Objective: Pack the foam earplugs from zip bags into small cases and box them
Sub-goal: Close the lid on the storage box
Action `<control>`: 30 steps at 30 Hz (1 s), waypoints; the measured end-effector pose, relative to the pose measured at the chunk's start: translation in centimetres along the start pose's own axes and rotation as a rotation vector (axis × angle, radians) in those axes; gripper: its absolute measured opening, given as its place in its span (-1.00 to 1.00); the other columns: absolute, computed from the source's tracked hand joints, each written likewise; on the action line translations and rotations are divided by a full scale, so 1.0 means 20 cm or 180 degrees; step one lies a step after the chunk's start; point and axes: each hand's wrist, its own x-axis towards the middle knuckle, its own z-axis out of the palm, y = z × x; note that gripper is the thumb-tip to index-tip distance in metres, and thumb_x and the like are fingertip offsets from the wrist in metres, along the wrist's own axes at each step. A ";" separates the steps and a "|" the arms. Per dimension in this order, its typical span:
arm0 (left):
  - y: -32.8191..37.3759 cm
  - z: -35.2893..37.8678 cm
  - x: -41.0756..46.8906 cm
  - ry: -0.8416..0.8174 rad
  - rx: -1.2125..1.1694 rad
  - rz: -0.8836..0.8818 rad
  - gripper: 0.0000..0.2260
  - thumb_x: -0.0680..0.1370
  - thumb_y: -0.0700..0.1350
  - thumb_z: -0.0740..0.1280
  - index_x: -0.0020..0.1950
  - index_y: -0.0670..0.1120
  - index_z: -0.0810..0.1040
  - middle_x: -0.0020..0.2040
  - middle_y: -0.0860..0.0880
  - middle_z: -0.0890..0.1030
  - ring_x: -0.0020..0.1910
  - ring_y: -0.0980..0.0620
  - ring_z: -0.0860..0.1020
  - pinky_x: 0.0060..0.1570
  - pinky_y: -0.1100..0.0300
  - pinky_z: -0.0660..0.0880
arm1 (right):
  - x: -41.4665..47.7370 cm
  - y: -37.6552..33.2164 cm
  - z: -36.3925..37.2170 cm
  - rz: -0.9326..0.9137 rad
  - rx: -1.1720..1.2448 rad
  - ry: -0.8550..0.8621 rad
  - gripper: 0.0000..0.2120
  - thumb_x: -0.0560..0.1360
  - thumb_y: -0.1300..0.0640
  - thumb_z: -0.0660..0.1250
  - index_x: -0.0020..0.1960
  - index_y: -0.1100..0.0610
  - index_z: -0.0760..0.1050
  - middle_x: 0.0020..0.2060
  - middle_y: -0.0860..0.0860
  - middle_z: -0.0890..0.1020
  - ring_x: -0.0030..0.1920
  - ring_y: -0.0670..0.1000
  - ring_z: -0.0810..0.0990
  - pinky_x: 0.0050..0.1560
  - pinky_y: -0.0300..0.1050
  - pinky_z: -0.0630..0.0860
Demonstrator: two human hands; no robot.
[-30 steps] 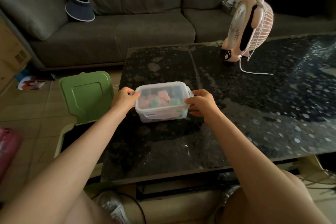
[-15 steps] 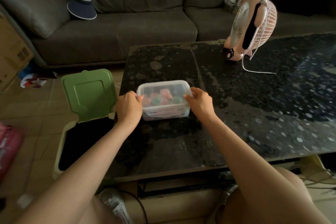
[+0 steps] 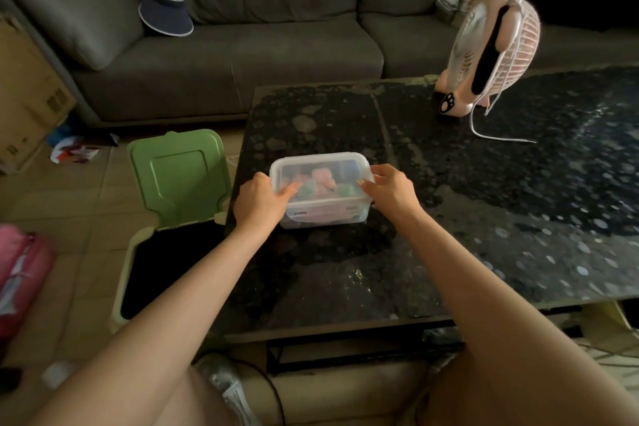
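Box point(image 3: 320, 188), clear and lidded, sits between left hand point(image 3: 258, 201) and right hand point(image 3: 390, 191), fingers curled against its ends. Under it a dark speckled table point(image 3: 484, 218); behind, a pink fan point(image 3: 491, 45) and grey sofa point(image 3: 242, 45).

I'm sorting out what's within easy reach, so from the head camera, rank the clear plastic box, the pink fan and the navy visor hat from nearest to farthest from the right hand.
1. Clear plastic box: touched by the right hand at its right end.
2. Pink fan: far right on the table.
3. Navy visor hat: far left, on the sofa.
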 end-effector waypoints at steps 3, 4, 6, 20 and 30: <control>0.00 -0.01 -0.02 0.0018 0.0445 0.0311 -0.41 0.51 0.25 0.22 0.41 -0.08 0.25 0.15 -0.14 0.53 0.10 -0.17 0.53 -0.11 0.02 0.45 | 0.00 -0.01 0.02 -0.0048 -0.0162 -0.0116 -0.50 0.58 0.13 0.22 0.49 0.09 0.20 0.36 0.12 0.43 0.29 0.13 0.46 0.23 -0.02 0.44; 0.00 -0.01 -0.04 -0.0050 0.0587 0.0437 -0.41 0.53 0.25 0.17 0.45 -0.04 0.21 0.20 -0.16 0.49 0.14 -0.17 0.50 -0.08 0.02 0.43 | 0.00 -0.02 0.03 -0.0082 -0.0289 -0.0134 -0.50 0.60 0.14 0.19 0.51 0.10 0.17 0.38 0.13 0.40 0.33 0.14 0.43 0.24 -0.03 0.41; 0.00 -0.01 -0.06 -0.0288 0.0786 0.0562 -0.36 0.54 0.27 0.10 0.51 -0.05 0.12 0.34 -0.21 0.35 0.28 -0.18 0.37 0.10 -0.03 0.40 | 0.00 -0.02 0.03 -0.0160 -0.0509 -0.0141 -0.50 0.61 0.15 0.17 0.52 0.12 0.15 0.40 0.14 0.38 0.35 0.15 0.40 0.26 -0.05 0.38; 0.04 0.05 -0.05 -0.0931 0.1208 0.1749 -0.17 0.47 0.30 0.21 0.55 0.02 -0.15 0.55 0.07 -0.22 0.51 0.03 -0.26 0.45 -0.18 0.00 | 0.02 0.03 -0.03 -0.0178 -0.0598 -0.0353 -0.49 0.61 0.10 0.18 0.52 0.07 0.14 0.38 0.15 0.41 0.35 0.14 0.41 0.30 -0.05 0.34; 0.05 0.07 -0.09 -0.0552 0.0994 0.1690 -0.20 0.43 0.28 0.32 0.54 0.04 0.03 0.56 0.10 0.00 0.53 0.04 -0.11 0.42 -0.12 0.15 | 0.13 0.03 -0.02 -0.0070 -0.0293 -0.0412 -0.47 0.49 0.21 0.36 0.43 0.14 0.33 0.27 0.13 0.53 0.19 0.06 0.52 0.15 -0.06 0.50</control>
